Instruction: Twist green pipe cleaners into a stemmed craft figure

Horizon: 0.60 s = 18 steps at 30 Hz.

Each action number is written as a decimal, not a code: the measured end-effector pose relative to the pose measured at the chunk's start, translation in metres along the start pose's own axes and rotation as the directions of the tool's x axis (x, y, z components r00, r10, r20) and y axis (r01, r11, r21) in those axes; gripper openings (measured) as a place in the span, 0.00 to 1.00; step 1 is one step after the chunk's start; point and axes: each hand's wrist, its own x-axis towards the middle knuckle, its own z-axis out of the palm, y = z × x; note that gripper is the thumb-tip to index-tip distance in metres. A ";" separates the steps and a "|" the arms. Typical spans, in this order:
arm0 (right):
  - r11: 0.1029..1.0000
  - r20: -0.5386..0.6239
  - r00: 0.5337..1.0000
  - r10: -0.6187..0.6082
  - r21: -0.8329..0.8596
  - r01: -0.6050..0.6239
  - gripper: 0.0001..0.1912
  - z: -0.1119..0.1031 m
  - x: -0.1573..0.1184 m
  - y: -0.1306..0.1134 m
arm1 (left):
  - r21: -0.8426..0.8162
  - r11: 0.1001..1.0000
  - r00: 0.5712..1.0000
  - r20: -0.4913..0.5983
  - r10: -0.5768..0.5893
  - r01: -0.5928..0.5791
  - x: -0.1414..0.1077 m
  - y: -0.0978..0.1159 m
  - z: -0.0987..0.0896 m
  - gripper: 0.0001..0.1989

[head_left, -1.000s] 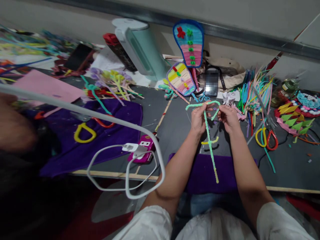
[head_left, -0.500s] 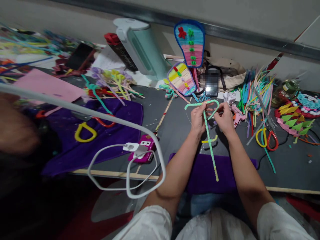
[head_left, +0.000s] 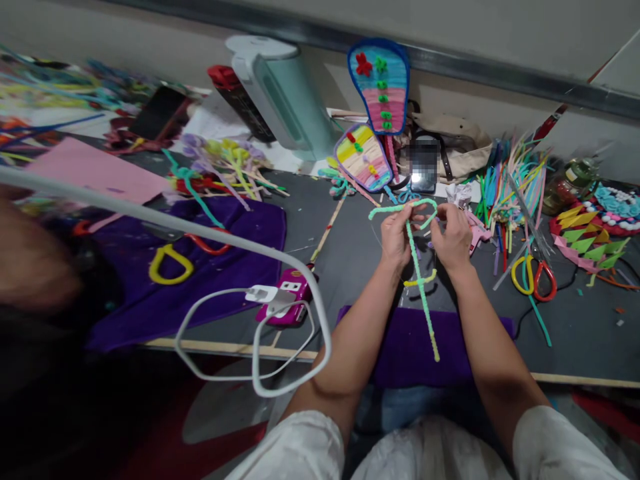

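Held above the table is a frame of twisted mint-green pipe cleaner, with a curved bar at its top and a long stem that yellows toward its tip. A short yellow pipe cleaner crosses the stem low down. My left hand pinches the frame where stem and bar meet. At the rounded right end of the bar, my right hand has its fingers closed on the green loop; its fingertips partly hide the contact. Below them lies a folded purple cloth at the table's edge.
Scissors and a bundle of pipe cleaners lie to the right. Two decorated fans stand behind, near a kettle. A white cable arches at left by a purple power strip. Another person's arm is far left.
My right hand has shifted slightly, and the green loop's free end has bent further inward. The stem's lower tip has swung a little right. My left hand keeps its hold.
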 end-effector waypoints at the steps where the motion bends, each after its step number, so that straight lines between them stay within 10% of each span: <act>1: 1.000 -0.007 1.000 0.016 0.026 -0.016 0.07 -0.001 0.001 0.000 | 0.005 1.000 1.000 0.003 0.002 -0.002 0.000 0.000 0.000 0.14; 7: 0.900 0.053 0.964 0.260 0.350 -0.262 0.13 -0.005 0.008 0.004 | 0.030 1.000 0.999 0.037 0.000 -0.001 -0.001 0.001 0.001 0.15; 14: 0.389 0.364 0.756 0.544 0.689 -0.611 0.21 -0.009 0.015 0.004 | 0.039 0.998 0.998 0.038 -0.050 0.048 -0.003 0.003 0.003 0.14; 18: 0.267 0.456 0.692 0.559 0.692 -0.671 0.23 -0.011 0.017 0.003 | 0.031 0.998 0.997 0.048 -0.057 0.056 -0.002 0.003 0.003 0.13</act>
